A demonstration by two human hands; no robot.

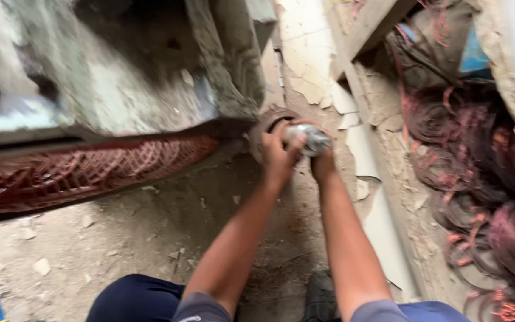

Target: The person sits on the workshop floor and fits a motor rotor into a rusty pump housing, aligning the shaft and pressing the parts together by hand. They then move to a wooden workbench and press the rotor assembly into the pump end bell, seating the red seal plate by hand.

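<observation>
Silvery cylindrical part (308, 138) sits at the far centre, against a rusty round hub (269, 119) at the corner of a grey machine housing (120, 77); motion blur hides its detail. Left hand (278, 156) wraps around it, fingers curled closed. Right hand (323, 164) sits beneath it, mostly hidden, grip unclear. Copper wire coils (478, 179) heap at right; red mesh (78, 170) lies left.

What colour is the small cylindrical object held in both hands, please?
The cylindrical object is silvery grey, seen in the head view.
</observation>
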